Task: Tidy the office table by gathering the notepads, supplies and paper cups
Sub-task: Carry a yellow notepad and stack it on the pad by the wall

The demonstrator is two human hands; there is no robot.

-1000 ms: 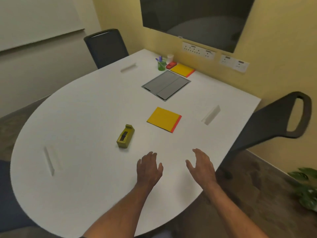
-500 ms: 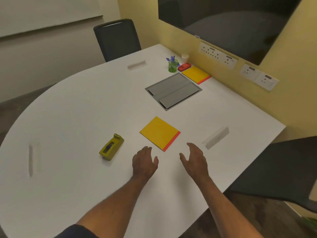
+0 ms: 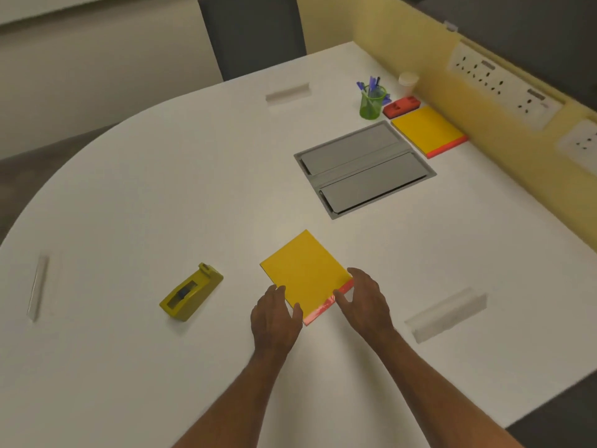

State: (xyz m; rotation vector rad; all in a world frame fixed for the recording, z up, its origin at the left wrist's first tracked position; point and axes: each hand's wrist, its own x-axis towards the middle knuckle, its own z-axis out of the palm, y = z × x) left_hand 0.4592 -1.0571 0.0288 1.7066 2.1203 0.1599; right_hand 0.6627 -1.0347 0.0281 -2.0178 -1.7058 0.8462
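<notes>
A yellow notepad with a red spine (image 3: pixel 305 273) lies flat on the white table (image 3: pixel 161 176). My left hand (image 3: pixel 274 315) is at its near-left edge, fingers relaxed and touching the pad. My right hand (image 3: pixel 363 300) is at the red spine on the near-right side, thumb and fingers spread along it. A yellow-green tape dispenser (image 3: pixel 190 292) sits to the left. At the far corner stand a second yellow notepad (image 3: pixel 428 129), a red stapler-like block (image 3: pixel 402 106), a green pen cup (image 3: pixel 371 101) and a white paper cup (image 3: pixel 407 84).
A grey cable hatch (image 3: pixel 365 168) is set into the table's middle. Slots (image 3: pixel 447 315) cut the tabletop near its edges. A dark chair (image 3: pixel 252 33) stands at the far side. The yellow wall with sockets (image 3: pixel 504 82) borders the table on the right.
Both hands have reached forward from the bare tabletop to the near notepad's edges. The view has moved closer and tilted down.
</notes>
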